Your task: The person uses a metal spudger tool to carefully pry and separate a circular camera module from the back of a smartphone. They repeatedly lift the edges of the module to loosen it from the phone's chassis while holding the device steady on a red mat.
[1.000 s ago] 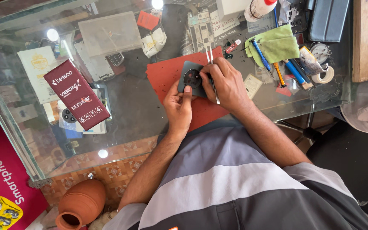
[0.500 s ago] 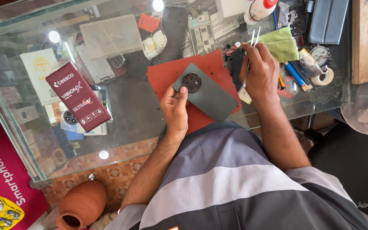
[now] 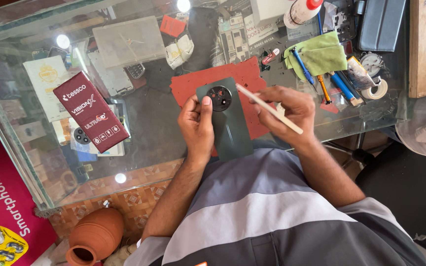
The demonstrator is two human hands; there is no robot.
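Note:
My left hand grips the left edge of a dark green phone back cover with a round black camera ring near its top. The cover is held tilted over a red mat on the glass counter. My right hand holds white tweezers, whose tip points at the right side of the camera ring.
A maroon box lies on the glass counter at left. Screwdrivers, a green cloth, tape roll and a bottle crowd the far right. A clay pot stands on the floor below.
My right hand came back from the tool pile at the right with the tweezers and brought them to the camera ring. The cover turned more upright in my left hand.

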